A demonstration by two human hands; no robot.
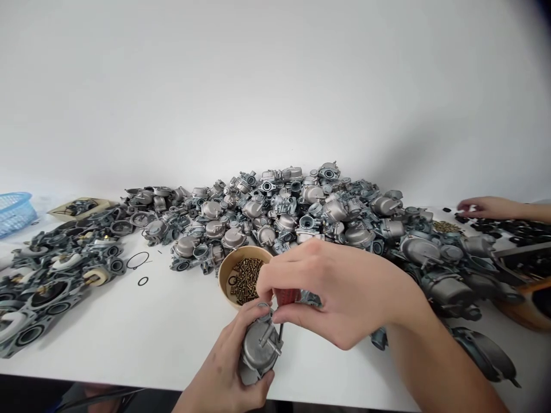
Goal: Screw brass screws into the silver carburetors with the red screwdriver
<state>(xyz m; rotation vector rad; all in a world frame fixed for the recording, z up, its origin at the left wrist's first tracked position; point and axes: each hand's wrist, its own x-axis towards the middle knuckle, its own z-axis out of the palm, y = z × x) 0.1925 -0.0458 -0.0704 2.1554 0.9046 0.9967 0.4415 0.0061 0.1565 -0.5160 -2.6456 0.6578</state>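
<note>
Near the front edge of the white table, my left hand (232, 358) is closed around a grey metal carburetor (259, 347), its rounded bowl facing up. My right hand (327, 287) grips the red handle of a screwdriver (287, 296), palm over the top. The dark shaft points down to the right edge of the carburetor bowl; the tip and any screw under it are too small to make out. Just behind my hands stands a tan bowl (224, 285) holding many brass-coloured screws (247, 278), partly covered by my right hand.
A big heap of carburetors (275, 212) spreads along the wall. Opened carburetor bodies (55, 275) with white floats lie left, by a black rubber ring (143, 281) and a blue basket (17, 213). At right, another person's hand (486, 206) reaches over small black parts (516, 232).
</note>
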